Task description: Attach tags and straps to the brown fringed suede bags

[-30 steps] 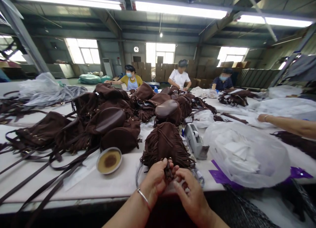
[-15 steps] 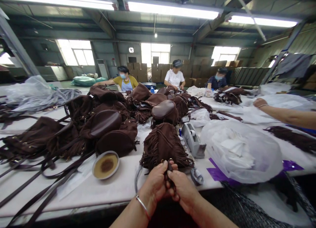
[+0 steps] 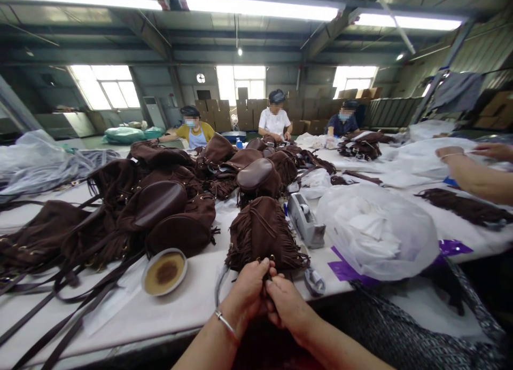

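A dark brown fringed bag (image 3: 260, 231) lies at the table's front edge, with a thin cord across its front and small metal rings at its near end. My left hand (image 3: 251, 287) is closed at that near end, thumb and fingers pinching a dark brown strap of the bag. Pressed against it, my right hand (image 3: 284, 300) is closed on the same strap. The fingers cover most of the strap. A grey cord (image 3: 218, 287) curves down beside my left wrist.
Brown bags (image 3: 168, 210) are heaped to the left and behind. A tape dispenser (image 3: 306, 220), a tape roll (image 3: 315, 282) and a stuffed clear plastic bag (image 3: 379, 231) stand right. A dish of yellowish-brown stuff (image 3: 164, 272) sits left. A co-worker's hands (image 3: 460, 156) handle plastic at far right.
The view has shifted slightly, so things sit further left. My hands stay together at the bag's near end, fingers slightly changed. The co-worker's second hand has come into view at right.
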`<state>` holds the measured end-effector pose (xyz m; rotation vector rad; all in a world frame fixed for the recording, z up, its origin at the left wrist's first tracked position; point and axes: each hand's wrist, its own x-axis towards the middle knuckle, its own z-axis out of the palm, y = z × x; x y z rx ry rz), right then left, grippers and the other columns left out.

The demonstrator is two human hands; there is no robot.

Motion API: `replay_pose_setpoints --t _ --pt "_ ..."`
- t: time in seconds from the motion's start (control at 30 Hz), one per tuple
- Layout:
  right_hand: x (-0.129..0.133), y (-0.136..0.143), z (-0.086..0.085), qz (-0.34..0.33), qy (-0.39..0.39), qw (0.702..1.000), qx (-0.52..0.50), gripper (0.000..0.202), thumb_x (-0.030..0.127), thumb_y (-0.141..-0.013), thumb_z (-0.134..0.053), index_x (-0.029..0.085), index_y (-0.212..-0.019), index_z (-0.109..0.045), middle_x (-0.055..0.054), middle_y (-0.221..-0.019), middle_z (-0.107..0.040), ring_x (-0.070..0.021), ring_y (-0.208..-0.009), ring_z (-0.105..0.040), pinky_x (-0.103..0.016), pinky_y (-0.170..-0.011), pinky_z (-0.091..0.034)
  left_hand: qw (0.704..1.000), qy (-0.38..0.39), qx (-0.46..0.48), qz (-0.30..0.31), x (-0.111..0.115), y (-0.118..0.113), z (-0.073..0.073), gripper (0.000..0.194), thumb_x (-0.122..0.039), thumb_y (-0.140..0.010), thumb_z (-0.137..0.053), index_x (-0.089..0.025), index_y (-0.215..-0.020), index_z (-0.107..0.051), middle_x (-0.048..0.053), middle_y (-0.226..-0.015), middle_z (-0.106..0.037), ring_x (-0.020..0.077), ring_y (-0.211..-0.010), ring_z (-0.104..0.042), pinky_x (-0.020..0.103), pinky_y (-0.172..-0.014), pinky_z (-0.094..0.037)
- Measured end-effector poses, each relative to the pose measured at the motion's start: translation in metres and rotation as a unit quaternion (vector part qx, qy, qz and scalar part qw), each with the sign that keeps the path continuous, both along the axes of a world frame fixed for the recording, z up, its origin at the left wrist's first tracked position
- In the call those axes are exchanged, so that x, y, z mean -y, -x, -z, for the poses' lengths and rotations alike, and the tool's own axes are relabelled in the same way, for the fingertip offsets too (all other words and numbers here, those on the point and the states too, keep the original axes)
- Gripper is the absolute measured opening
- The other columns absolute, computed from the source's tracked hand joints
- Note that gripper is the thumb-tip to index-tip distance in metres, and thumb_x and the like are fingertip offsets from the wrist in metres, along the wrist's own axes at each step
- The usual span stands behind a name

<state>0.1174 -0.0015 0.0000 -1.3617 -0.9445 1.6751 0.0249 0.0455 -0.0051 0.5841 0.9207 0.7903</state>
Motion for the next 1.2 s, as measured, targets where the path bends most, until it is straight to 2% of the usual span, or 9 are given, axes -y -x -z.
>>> replay_pose_setpoints --t 0.1,0.17,0.27,0.33,0.4,0.5,0.6,1.0,1.2 --pt "0.001 -0.010 -0.003 -0.010 -0.005 0.999 -0.035 0.038 0.058 -0.080 -0.054 0.021 -0.079 -0.044 0.009 -0.053 -0.046 -0.0050 -0.034 -0.036 -0.018 -0.035 -0.019 0.988 -0.051 -0.116 0.084 0.004 0.017 -0.011 0.039 -0.056 -0.088 -0.051 -0.018 -0.082 -0.058 0.000 -0.059 -0.059 0.0159 -0.044 -0.055 0.027 -0.046 -0.043" --pt "0.000 -0.016 -0.006 -0.009 -0.002 0.998 -0.065 0.038 0.058 -0.079 -0.054 0.021 -0.079 -0.046 0.008 -0.055 -0.048 -0.0051 -0.035 -0.038 -0.018 -0.035 -0.017 0.938 -0.188 -0.282 0.076 0.007 0.032 -0.019 0.032 -0.048 -0.090 -0.049 -0.019 -0.080 -0.060 0.003 -0.066 -0.062 0.0190 -0.057 -0.062 0.030 -0.055 -0.048" --pt "-0.006 -0.019 -0.018 -0.001 0.001 0.994 -0.112 0.036 0.056 -0.076 -0.056 0.021 -0.080 -0.046 0.008 -0.056 -0.049 -0.0049 -0.036 -0.038 -0.019 -0.036 -0.016 0.734 -0.465 -0.495 -0.016 0.008 0.050 -0.027 0.020 -0.026 -0.086 -0.054 -0.019 -0.099 -0.066 0.008 -0.091 -0.067 0.0240 -0.087 -0.064 0.039 -0.081 -0.051" --pt "-0.012 -0.017 -0.029 0.005 0.004 0.991 -0.137 0.036 0.054 -0.075 -0.057 0.021 -0.081 -0.046 0.008 -0.056 -0.048 -0.0046 -0.037 -0.038 -0.018 -0.036 -0.016 0.606 -0.566 -0.558 -0.040 0.004 0.053 -0.026 0.038 -0.018 -0.081 -0.058 -0.018 -0.119 -0.063 0.012 -0.109 -0.063 0.0279 -0.104 -0.059 0.044 -0.094 -0.048" --pt "-0.017 -0.014 -0.041 0.008 0.008 0.988 -0.157 0.036 0.053 -0.074 -0.059 0.020 -0.081 -0.046 0.008 -0.056 -0.047 -0.0043 -0.038 -0.038 -0.018 -0.038 -0.016 0.522 -0.595 -0.610 -0.043 -0.003 0.052 -0.022 0.052 -0.013 -0.077 -0.061 -0.016 -0.130 -0.057 0.014 -0.119 -0.059 0.0308 -0.113 -0.055 0.047 -0.098 -0.046" --pt "-0.018 -0.010 -0.054 0.004 0.011 0.982 -0.186 0.036 0.053 -0.074 -0.061 0.020 -0.081 -0.046 0.008 -0.056 -0.047 -0.0040 -0.038 -0.038 -0.018 -0.039 -0.016 0.450 -0.572 -0.682 -0.069 -0.020 0.048 -0.016 0.051 -0.005 -0.082 -0.052 -0.010 -0.133 -0.053 0.015 -0.113 -0.060 0.0288 -0.108 -0.056 0.045 -0.095 -0.048" --pt "-0.012 -0.011 -0.056 0.002 0.006 0.978 -0.208 0.039 0.055 -0.073 -0.063 0.020 -0.080 -0.046 0.009 -0.055 -0.046 -0.0033 -0.038 -0.035 -0.018 -0.039 -0.013 0.442 -0.546 -0.708 -0.072 -0.037 0.052 -0.017 0.045 0.000 -0.087 -0.044 -0.009 -0.131 -0.054 0.013 -0.108 -0.060 0.0244 -0.103 -0.057 0.037 -0.092 -0.050" --pt "0.012 0.005 -0.032 -0.012 -0.003 0.990 -0.143 0.041 0.059 -0.076 -0.058 0.021 -0.080 -0.045 0.009 -0.056 -0.045 -0.0028 -0.038 -0.033 -0.017 -0.037 -0.013 0.514 -0.386 -0.766 0.008 -0.053 0.064 -0.005 0.035 -0.002 -0.092 -0.037 -0.010 -0.115 -0.062 0.016 -0.107 -0.057 0.0255 -0.096 -0.057 0.035 -0.079 -0.051" --pt "0.013 0.000 -0.030 -0.010 -0.024 0.994 -0.110 0.045 0.063 -0.075 -0.058 0.021 -0.077 -0.045 0.009 -0.055 -0.044 -0.0031 -0.035 -0.032 -0.018 -0.034 -0.014 0.555 -0.448 -0.699 0.053 -0.027 0.083 -0.028 0.051 -0.001 -0.080 -0.052 -0.013 -0.129 -0.058 0.017 -0.125 -0.057 0.0278 -0.116 -0.055 0.039 -0.099 -0.045"
